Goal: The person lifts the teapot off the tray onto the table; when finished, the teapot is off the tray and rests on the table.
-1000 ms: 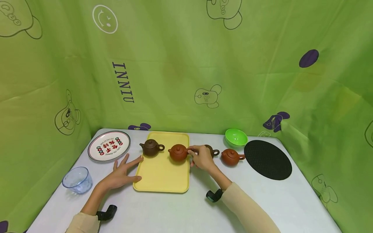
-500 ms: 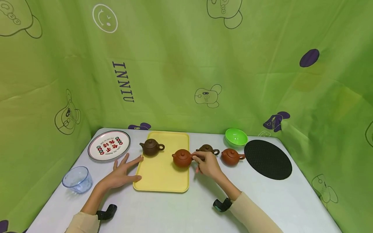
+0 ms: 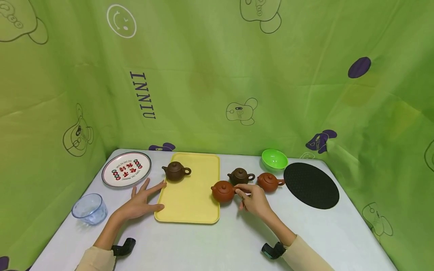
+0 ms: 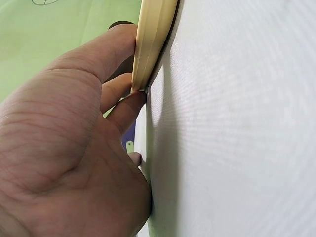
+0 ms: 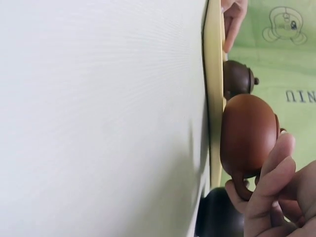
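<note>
The right hand (image 3: 254, 199) pinches the handle of a red pot (image 3: 222, 191), thumb and fingers curled round it. The pot is upright at the right rim of the yellow tray (image 3: 190, 210), part over the tray and part over the table (image 3: 220, 244). In the right wrist view the pot (image 5: 247, 136) sits close against the tray's edge (image 5: 213, 98) with the fingers (image 5: 269, 187) at its handle. Whether it rests on the rim or is held just clear of it cannot be told.

The left hand (image 3: 140, 201) lies flat on the table, fingers spread and straight, holding nothing. Its fingertips touch the tray's left edge, and the left wrist view shows them pressed against the rim (image 4: 153, 39), likely steadying it.

As things lie, one dark pot (image 3: 175, 171) stands on the tray near its far left corner. A brown pot (image 3: 240, 175) and a second red pot (image 3: 269, 181) stand on the table just right of the tray. So the held pot is midway between the two groups, neither fully on the tray nor fully off it.

The brown pot is just behind the held one, and the second red pot is near the right hand's knuckles. There is little room on that side, and a careless swing could knock either.

Farther off are a green bowl (image 3: 274, 159), a black mat (image 3: 311, 185), a printed plate (image 3: 126, 169) and a glass bowl (image 3: 89, 209), all well away from the hands
</note>
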`<action>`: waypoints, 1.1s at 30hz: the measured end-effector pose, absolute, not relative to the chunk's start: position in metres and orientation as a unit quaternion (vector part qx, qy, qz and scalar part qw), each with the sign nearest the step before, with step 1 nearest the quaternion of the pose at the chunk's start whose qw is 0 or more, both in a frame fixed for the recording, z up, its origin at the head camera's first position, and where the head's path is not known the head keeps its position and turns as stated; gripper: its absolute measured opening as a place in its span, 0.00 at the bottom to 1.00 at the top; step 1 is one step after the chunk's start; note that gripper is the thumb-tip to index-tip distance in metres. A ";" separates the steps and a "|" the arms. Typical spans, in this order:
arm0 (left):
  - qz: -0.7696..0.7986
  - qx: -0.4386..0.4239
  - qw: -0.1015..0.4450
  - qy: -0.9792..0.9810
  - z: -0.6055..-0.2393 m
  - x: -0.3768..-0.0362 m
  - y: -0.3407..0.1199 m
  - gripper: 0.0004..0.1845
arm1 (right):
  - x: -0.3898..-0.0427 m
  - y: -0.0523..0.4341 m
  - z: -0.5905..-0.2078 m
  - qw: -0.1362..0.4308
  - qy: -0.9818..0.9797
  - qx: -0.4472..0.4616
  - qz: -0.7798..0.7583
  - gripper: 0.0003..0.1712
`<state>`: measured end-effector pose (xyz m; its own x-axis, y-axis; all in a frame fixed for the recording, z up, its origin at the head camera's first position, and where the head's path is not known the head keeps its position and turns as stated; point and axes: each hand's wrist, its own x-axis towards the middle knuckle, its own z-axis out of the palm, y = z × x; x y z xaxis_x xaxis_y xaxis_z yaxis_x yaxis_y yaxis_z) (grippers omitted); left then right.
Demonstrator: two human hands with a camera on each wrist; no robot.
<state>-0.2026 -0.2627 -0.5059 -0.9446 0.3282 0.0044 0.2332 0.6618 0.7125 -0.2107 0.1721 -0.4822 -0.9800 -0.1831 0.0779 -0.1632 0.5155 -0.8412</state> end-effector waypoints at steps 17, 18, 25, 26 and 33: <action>0.384 0.156 0.059 0.908 -0.506 -0.202 -0.264 0.43 | -0.199 0.204 -0.483 0.006 0.870 -0.070 -0.488 0.13; 0.385 0.157 0.059 0.908 -0.506 -0.202 -0.264 0.43 | -0.199 0.205 -0.484 0.005 0.870 -0.070 -0.488 0.13; 0.384 0.159 0.059 0.907 -0.508 -0.203 -0.264 0.43 | -0.195 0.212 -0.489 0.005 0.874 -0.062 -0.483 0.12; 0.384 0.160 0.059 0.907 -0.508 -0.203 -0.264 0.43 | -0.195 0.213 -0.489 0.006 0.874 -0.059 -0.483 0.12; 0.386 0.160 0.058 0.907 -0.508 -0.202 -0.264 0.43 | -0.192 0.217 -0.489 0.014 0.871 -0.042 -0.490 0.13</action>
